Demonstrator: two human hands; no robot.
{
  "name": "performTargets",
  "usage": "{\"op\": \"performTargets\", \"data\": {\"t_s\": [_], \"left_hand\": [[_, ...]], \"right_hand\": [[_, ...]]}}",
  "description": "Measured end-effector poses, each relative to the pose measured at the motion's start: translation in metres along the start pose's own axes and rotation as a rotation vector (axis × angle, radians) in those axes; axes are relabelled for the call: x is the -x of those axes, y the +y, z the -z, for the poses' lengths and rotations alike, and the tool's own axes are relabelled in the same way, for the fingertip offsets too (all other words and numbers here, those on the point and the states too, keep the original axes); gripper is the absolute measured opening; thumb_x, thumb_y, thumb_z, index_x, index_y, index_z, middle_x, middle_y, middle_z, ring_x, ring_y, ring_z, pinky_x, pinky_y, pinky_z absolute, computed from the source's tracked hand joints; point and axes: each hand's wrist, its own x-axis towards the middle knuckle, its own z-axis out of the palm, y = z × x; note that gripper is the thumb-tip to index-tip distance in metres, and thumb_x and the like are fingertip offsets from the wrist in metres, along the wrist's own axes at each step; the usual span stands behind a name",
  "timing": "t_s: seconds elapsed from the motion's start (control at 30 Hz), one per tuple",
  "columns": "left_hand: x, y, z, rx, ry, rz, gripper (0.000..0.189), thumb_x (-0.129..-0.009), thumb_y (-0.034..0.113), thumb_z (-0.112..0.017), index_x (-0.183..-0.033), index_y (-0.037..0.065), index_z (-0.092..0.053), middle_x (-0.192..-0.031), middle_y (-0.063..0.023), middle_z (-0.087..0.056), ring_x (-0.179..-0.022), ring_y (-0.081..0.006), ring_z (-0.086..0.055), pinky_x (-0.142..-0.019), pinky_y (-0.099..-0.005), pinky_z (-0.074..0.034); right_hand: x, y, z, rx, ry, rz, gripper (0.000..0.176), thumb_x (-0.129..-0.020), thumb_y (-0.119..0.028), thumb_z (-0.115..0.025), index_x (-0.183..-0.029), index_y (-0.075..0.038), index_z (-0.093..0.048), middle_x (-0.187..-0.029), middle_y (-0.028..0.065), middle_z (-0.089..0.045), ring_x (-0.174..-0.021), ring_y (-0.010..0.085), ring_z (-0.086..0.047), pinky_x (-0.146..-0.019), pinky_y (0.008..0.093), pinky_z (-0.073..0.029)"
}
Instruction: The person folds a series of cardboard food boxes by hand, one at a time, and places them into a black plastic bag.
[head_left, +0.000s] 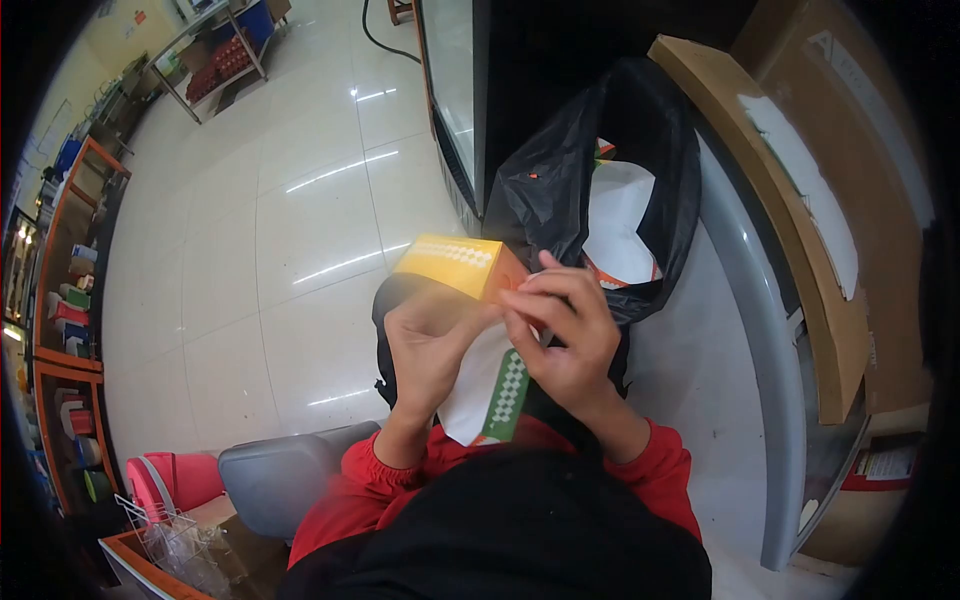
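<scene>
Between my hands is a small paperboard box (447, 262), yellow on one face and orange at its end, with a band of white diamonds. A white flap with a green diamond strip (508, 392) hangs below it toward my lap. My left hand (425, 345) grips the box from the left and below, its thumb pointing to the orange end. The fingers of my right hand (568, 330) are bent and pinch at that end. Just ahead on the right, an open black plastic bag (540, 190) holds a white paperboard piece (618, 225) with orange edges.
A large brown cardboard carton (840, 330) and a curved grey rail (765, 330) stand on the right. At lower left are a grey seat (285, 470), a pink bag (180, 480) and a wire basket (165, 535). Orange-framed shelves (70, 365) line the far left beyond the tiled floor (220, 300).
</scene>
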Motion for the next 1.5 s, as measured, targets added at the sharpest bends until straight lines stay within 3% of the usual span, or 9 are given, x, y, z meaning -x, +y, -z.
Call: {"op": "performTargets", "data": {"t_s": [0.17, 0.37, 0.5, 0.73, 0.87, 0.97, 1.07, 1.27, 1.5], "left_hand": [[-0.006, -0.002, -0.001, -0.015, 0.044, -0.081, 0.014, -0.075, -0.004, -0.065, -0.088, -0.005, -0.062, -0.085, -0.0064, -0.063, -0.078, -0.0099, -0.058, -0.070, -0.0227, -0.046], [-0.019, -0.019, -0.006, -0.497, 0.023, -0.410, 0.018, -0.078, -0.009, -0.061, -0.096, -0.007, -0.061, -0.094, -0.0095, -0.063, -0.086, -0.0129, -0.060, -0.078, -0.0245, -0.047], [-0.051, 0.019, -0.027, -0.554, -0.214, -0.617, 0.021, -0.073, -0.010, -0.062, -0.091, 0.001, -0.063, -0.088, -0.0073, -0.064, -0.087, -0.0213, -0.061, -0.081, -0.0321, -0.044], [-0.100, 0.011, -0.077, -0.868, -0.851, -0.886, 0.016, -0.080, 0.005, -0.056, -0.096, 0.008, -0.057, -0.104, -0.0048, -0.055, -0.117, -0.0267, -0.041, -0.096, -0.0406, -0.031], [-0.119, -0.026, -0.080, -0.825, -0.916, -0.756, 0.015, -0.086, 0.005, -0.049, -0.099, 0.005, -0.056, -0.111, -0.0113, -0.051, -0.113, -0.0289, -0.045, -0.098, -0.0416, -0.030], [-0.125, -0.037, -0.076, -0.794, -1.052, -0.540, 0.019, -0.087, 0.003, -0.044, -0.103, 0.003, -0.054, -0.105, -0.0150, -0.053, -0.103, -0.0315, -0.051, -0.098, -0.0441, -0.030], [-0.130, -0.066, -0.065, -0.762, -1.102, -0.577, 0.021, -0.086, 0.003, -0.039, -0.103, 0.001, -0.052, -0.093, -0.0176, -0.055, -0.093, -0.0333, -0.055, -0.099, -0.0482, -0.027], [-0.136, -0.050, -0.057, -0.788, -1.115, -0.553, 0.024, -0.081, 0.010, -0.042, -0.097, -0.004, -0.053, -0.082, -0.0214, -0.058, -0.077, -0.0344, -0.059, -0.078, -0.0446, -0.044], [-0.156, 0.009, -0.049, -0.915, -1.000, -0.536, 0.021, -0.080, 0.018, -0.042, -0.084, 0.002, -0.055, -0.057, -0.0175, -0.052, -0.054, -0.0328, -0.057, -0.058, -0.0394, -0.046]], "right_hand": [[0.022, -0.026, -0.016, 0.470, -0.245, -0.038, 0.047, -0.082, -0.006, -0.051, -0.128, 0.000, -0.044, -0.128, 0.0155, -0.040, -0.121, 0.0282, -0.037, -0.103, 0.0493, -0.030], [0.012, -0.011, 0.001, 0.258, -0.296, -0.118, 0.056, -0.079, -0.013, -0.058, -0.131, -0.001, -0.040, -0.131, 0.0155, -0.038, -0.122, 0.0287, -0.036, -0.102, 0.0496, -0.028], [-0.004, 0.012, 0.068, 0.585, -0.397, -0.125, 0.066, -0.066, -0.041, -0.069, -0.122, -0.011, -0.050, -0.120, 0.0068, -0.049, -0.119, 0.0252, -0.040, -0.105, 0.0546, -0.016], [0.024, 0.037, 0.117, 0.621, -0.589, -0.386, 0.020, -0.068, -0.022, -0.071, -0.081, -0.008, -0.064, -0.079, 0.0027, -0.058, -0.090, 0.0192, -0.056, -0.106, 0.0517, -0.019], [0.022, 0.035, 0.124, 0.581, -0.471, -0.197, 0.013, -0.070, -0.017, -0.069, -0.075, -0.008, -0.062, -0.072, 0.0026, -0.055, -0.077, 0.0187, -0.056, -0.102, 0.0470, -0.029], [0.014, 0.030, 0.128, 0.536, -0.425, -0.123, 0.014, -0.070, -0.018, -0.070, -0.074, -0.007, -0.061, -0.070, 0.0025, -0.054, -0.074, 0.0183, -0.055, -0.097, 0.0447, -0.034], [0.004, 0.027, 0.128, 0.460, -0.400, -0.042, 0.015, -0.071, -0.018, -0.070, -0.072, -0.007, -0.060, -0.069, 0.0027, -0.052, -0.072, 0.0182, -0.054, -0.094, 0.0423, -0.038], [-0.008, 0.028, 0.119, 0.343, -0.348, 0.107, 0.017, -0.069, -0.019, -0.071, -0.071, -0.007, -0.059, -0.066, 0.0030, -0.049, -0.067, 0.0192, -0.052, -0.082, 0.0361, -0.045], [-0.023, 0.026, 0.117, 0.375, -0.258, 0.165, 0.018, -0.068, -0.022, -0.072, -0.072, -0.008, -0.060, -0.066, 0.0015, -0.047, -0.064, 0.0181, -0.049, -0.066, 0.0320, -0.040]]}}
